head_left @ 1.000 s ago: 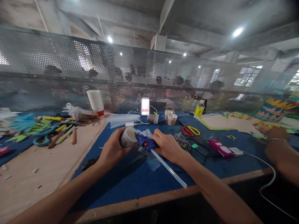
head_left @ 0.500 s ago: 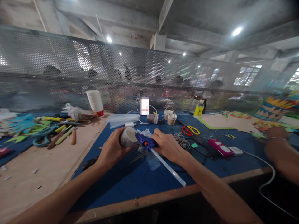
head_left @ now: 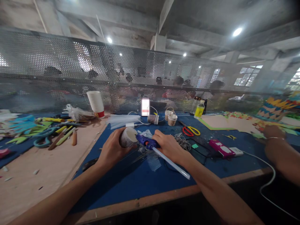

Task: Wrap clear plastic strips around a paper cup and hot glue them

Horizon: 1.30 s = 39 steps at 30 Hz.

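Observation:
My left hand [head_left: 112, 146] is wrapped round a paper cup [head_left: 128, 137] with a grey patterned side, tilted so its pale round end faces right. In my right hand [head_left: 169, 144] is a blue glue gun [head_left: 146, 142], its nozzle at the edge of the cup's pale end. I cannot tell whether the nozzle touches the cup. A long clear glue stick [head_left: 174, 165] sticks out of the gun's back towards my right forearm. Beneath the gun lie clear plastic scraps [head_left: 154, 162] on the blue table mat [head_left: 112, 190].
Beyond my hands are two small handled cups [head_left: 172, 120], a spool [head_left: 153, 119] and scissors [head_left: 194, 130]. Tangled wire [head_left: 182, 142] and a magenta box [head_left: 221, 148] lie right. Stacked paper cups [head_left: 95, 104] and tools [head_left: 62, 136] are left. Another person's arm [head_left: 281, 153] reaches in at right.
The glue gun has turned slightly, and the back end of its glue stick has swung up and to the right. The cup and my left hand have hardly moved.

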Available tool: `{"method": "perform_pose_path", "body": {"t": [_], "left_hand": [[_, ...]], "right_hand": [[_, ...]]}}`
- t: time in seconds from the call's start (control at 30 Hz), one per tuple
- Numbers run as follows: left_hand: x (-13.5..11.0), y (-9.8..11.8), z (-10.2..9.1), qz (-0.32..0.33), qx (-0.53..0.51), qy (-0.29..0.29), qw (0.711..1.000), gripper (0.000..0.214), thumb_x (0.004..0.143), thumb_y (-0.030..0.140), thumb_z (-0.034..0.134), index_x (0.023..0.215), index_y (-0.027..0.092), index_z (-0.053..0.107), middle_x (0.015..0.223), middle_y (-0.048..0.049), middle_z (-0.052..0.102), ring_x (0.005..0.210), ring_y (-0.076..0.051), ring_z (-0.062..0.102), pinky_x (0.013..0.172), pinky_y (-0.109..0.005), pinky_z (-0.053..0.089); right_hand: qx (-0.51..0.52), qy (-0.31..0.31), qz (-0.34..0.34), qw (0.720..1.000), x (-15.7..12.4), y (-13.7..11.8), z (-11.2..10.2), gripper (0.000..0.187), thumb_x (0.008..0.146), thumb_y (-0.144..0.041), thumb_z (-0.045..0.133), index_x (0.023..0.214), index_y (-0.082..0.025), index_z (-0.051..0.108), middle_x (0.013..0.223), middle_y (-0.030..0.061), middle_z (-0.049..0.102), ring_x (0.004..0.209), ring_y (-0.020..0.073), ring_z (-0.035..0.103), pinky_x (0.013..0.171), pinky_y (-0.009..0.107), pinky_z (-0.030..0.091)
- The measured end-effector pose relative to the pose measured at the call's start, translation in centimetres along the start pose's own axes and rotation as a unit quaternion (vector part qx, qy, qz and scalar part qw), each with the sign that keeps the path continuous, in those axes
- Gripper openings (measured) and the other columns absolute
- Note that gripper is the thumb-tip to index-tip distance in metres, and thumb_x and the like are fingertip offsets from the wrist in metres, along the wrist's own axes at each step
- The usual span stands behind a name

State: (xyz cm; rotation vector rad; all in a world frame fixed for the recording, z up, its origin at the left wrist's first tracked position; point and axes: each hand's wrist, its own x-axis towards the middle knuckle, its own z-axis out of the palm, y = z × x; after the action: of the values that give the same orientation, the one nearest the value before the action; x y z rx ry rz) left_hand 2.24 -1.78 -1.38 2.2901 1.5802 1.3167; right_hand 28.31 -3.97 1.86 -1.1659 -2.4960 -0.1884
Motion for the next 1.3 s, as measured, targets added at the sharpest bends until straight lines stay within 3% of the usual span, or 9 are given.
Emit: {"method": "perform_pose_path", "body": {"t": [0.2, 0.37, 0.47, 0.57, 0.7, 0.8, 1.1, 1.3], "left_hand": [[0.1, 0.3, -0.2, -0.052, -0.069, -0.014, 0.996, 0.078, 0.067, 0.052, 0.079, 0.131, 0.019, 0.052, 0.123, -0.0113, 0.067, 0.109, -0.032, 0.064, 0.093, -0.042, 0.051], [0.1, 0.5, 0.0, -0.082, -0.134, -0.023, 0.987, 0.075, 0.064, 0.051, 0.081, 0.128, 0.023, 0.053, 0.113, -0.0052, 0.069, 0.103, -0.028, 0.065, 0.089, -0.037, 0.052], [0.2, 0.6, 0.1, -0.096, -0.184, -0.031, 0.978, 0.074, 0.063, 0.05, 0.083, 0.126, 0.023, 0.054, 0.109, -0.0039, 0.069, 0.101, -0.026, 0.066, 0.088, -0.035, 0.052], [0.2, 0.7, 0.1, -0.106, -0.223, -0.039, 0.968, 0.074, 0.062, 0.048, 0.083, 0.125, 0.021, 0.055, 0.108, -0.0043, 0.069, 0.101, -0.027, 0.065, 0.088, -0.036, 0.053], [0.3, 0.8, 0.0, -0.112, -0.259, -0.048, 0.958, 0.075, 0.061, 0.046, 0.085, 0.125, 0.019, 0.055, 0.11, -0.0058, 0.069, 0.103, -0.027, 0.065, 0.09, -0.037, 0.052], [0.3, 0.8, 0.0, -0.111, -0.282, -0.052, 0.951, 0.074, 0.061, 0.043, 0.086, 0.124, 0.019, 0.056, 0.111, -0.0059, 0.069, 0.103, -0.026, 0.065, 0.091, -0.036, 0.052], [0.5, 1.1, -0.4, -0.136, -0.296, -0.05, 0.944, 0.071, 0.061, 0.042, 0.086, 0.122, 0.018, 0.059, 0.107, -0.0063, 0.071, 0.095, -0.024, 0.066, 0.083, -0.033, 0.054], [0.5, 1.1, -0.6, -0.169, -0.341, -0.055, 0.923, 0.069, 0.062, 0.042, 0.086, 0.121, 0.018, 0.059, 0.102, -0.0044, 0.069, 0.087, -0.021, 0.065, 0.074, -0.03, 0.053]], "right_hand": [[0.141, 0.045, 0.016, 0.989, 0.4, 0.5, 0.2, 0.029, 0.097, -0.046, 0.057, 0.087, -0.019, 0.056, 0.093, 0.0009, 0.054, 0.074, 0.0125, 0.054, 0.064, 0.024, 0.037], [0.283, 0.085, 0.062, 0.953, 0.4, 0.9, 0.5, 0.038, 0.09, -0.056, 0.063, 0.081, -0.02, 0.056, 0.082, -0.0016, 0.055, 0.074, 0.0138, 0.054, 0.064, 0.025, 0.041], [0.368, 0.068, 0.093, 0.923, 0.3, 1.2, 0.9, 0.037, 0.089, -0.056, 0.064, 0.095, -0.02, 0.064, 0.087, 0.0001, 0.063, 0.079, 0.0166, 0.059, 0.066, 0.027, 0.047], [0.438, 0.028, 0.127, 0.89, 0.5, 1.7, 1.3, 0.042, 0.086, -0.058, 0.065, 0.101, -0.019, 0.068, 0.086, 0.0014, 0.065, 0.07, 0.0153, 0.058, 0.062, 0.028, 0.049], [0.533, -0.009, 0.127, 0.837, 0.8, 2.0, 1.3, 0.046, 0.085, -0.059, 0.067, 0.1, -0.016, 0.071, 0.064, -0.0024, 0.054, 0.055, 0.0111, 0.049, 0.057, 0.027, 0.049], [0.566, -0.01, 0.117, 0.816, 0.9, 1.9, 1.0, 0.045, 0.087, -0.059, 0.066, 0.1, -0.017, 0.073, 0.057, -0.0056, 0.043, 0.052, 0.0095, 0.043, 0.059, 0.027, 0.049], [0.573, -0.04, 0.129, 0.808, 0.8, 2.8, 0.7, 0.046, 0.084, -0.061, 0.067, 0.097, -0.017, 0.074, 0.062, -0.005, 0.041, 0.054, 0.0091, 0.04, 0.059, 0.027, 0.049], [0.57, -0.039, 0.14, 0.809, 0.7, 3.2, 0.4, 0.047, 0.084, -0.061, 0.067, 0.095, -0.016, 0.074, 0.061, -0.0056, 0.041, 0.053, 0.0087, 0.039, 0.059, 0.026, 0.047]]}}
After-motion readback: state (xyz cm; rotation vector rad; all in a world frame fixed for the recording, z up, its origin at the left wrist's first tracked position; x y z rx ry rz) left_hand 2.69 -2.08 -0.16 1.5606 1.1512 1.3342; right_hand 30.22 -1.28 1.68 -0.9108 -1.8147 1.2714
